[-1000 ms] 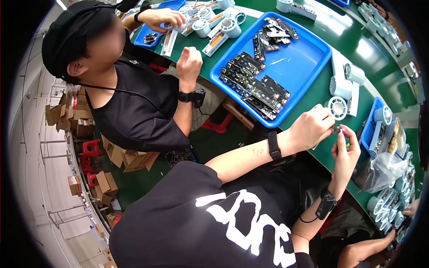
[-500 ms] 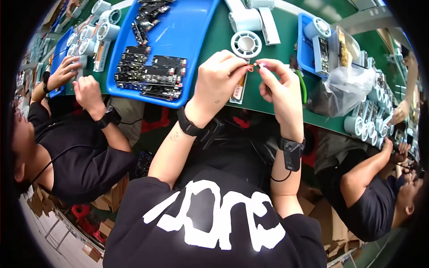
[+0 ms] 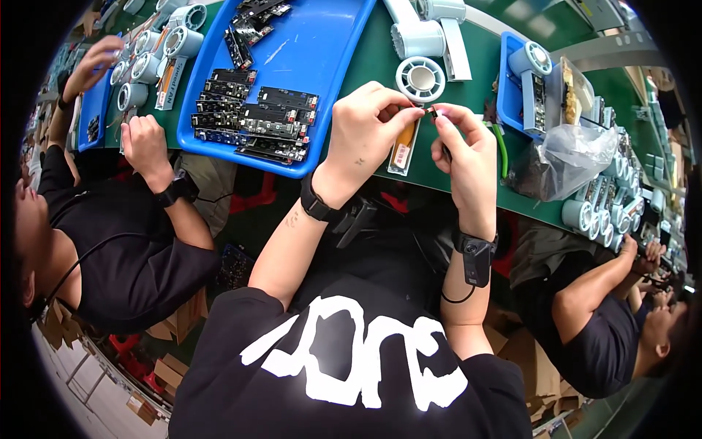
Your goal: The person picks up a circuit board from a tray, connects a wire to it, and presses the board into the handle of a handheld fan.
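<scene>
My left hand (image 3: 369, 139) is closed in a pinch on a thin red wire (image 3: 417, 105). Facing it, my right hand (image 3: 466, 150) pinches a small dark connector (image 3: 432, 112) between thumb and fingers. The two sets of fingertips almost meet, and whether wire and connector are joined is too small to tell. Just beyond the fingers lies a light blue handheld fan (image 3: 420, 79) with a round grille. Its handle runs beneath my hands, showing an orange part with a white label (image 3: 401, 155); part of it is hidden by my left hand.
To the left, a blue tray (image 3: 307, 66) holds several dark circuit boards (image 3: 274, 121). More fan housings (image 3: 417, 38) lie ahead. Rightward are green-handled pliers (image 3: 502, 150), a smaller blue tray (image 3: 510, 102) and a clear plastic bag (image 3: 559, 164). Co-workers sit on both sides.
The view has shifted slightly, and the red wire loop between my fingertips shows less now. At the left, a co-worker's hand has lifted away from the fan parts.
</scene>
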Demonstrator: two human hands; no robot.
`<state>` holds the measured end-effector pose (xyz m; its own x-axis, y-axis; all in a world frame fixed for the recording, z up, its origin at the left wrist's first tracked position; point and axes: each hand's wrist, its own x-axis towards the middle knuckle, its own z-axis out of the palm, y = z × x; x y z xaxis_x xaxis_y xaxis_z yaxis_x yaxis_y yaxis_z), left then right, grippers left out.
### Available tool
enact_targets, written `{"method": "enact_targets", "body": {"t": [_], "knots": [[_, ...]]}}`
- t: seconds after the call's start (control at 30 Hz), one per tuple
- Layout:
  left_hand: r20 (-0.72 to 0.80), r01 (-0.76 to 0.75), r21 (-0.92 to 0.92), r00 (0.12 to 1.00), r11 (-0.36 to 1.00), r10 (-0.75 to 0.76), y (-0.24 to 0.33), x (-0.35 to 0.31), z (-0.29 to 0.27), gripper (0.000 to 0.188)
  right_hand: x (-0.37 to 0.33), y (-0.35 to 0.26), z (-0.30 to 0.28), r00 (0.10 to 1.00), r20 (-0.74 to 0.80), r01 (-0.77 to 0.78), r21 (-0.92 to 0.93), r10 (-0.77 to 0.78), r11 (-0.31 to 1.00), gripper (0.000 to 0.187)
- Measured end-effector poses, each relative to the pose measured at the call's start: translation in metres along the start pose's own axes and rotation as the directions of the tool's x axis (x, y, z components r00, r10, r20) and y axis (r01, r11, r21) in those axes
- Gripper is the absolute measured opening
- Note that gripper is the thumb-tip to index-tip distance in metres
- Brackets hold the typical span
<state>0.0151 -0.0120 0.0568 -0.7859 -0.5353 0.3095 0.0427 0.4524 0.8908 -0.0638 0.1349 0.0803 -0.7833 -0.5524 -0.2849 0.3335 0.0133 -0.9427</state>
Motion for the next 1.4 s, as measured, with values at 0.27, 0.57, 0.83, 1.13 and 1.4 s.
{"method": "enact_targets", "body": {"t": [0.27, 0.57, 0.83, 1.13, 1.4], "knots": [[-0.044, -0.311, 0.220, 0.944, 0.925, 0.328, -0.011, -0.006, 0.001, 0.014, -0.010, 0.007, 0.017, 0.991, -0.127, 0.021, -0.101, -0.034, 0.995, 0.019], [0.018, -0.427, 0.323, 0.895, 0.844, 0.446, -0.012, -0.008, -0.012, 0.021, -0.009, 0.007, 0.021, 0.990, -0.134, 0.037, -0.095, -0.050, 0.995, 0.020], [0.023, -0.472, 0.454, 0.854, 0.756, 0.519, -0.019, -0.006, -0.014, 0.023, -0.010, 0.004, 0.024, 0.986, -0.125, 0.091, -0.157, -0.111, 0.983, 0.020], [0.121, -0.417, 0.503, 0.901, 0.757, 0.417, -0.002, -0.017, -0.006, 0.025, -0.009, 0.007, 0.023, 0.973, -0.187, 0.090, -0.229, -0.135, 0.969, 0.022], [0.288, -0.438, 0.588, 0.899, 0.680, 0.330, 0.009, -0.008, -0.011, 0.019, -0.011, 0.013, 0.035, 0.905, -0.167, 0.240, -0.557, -0.390, 0.795, 0.026]]}}
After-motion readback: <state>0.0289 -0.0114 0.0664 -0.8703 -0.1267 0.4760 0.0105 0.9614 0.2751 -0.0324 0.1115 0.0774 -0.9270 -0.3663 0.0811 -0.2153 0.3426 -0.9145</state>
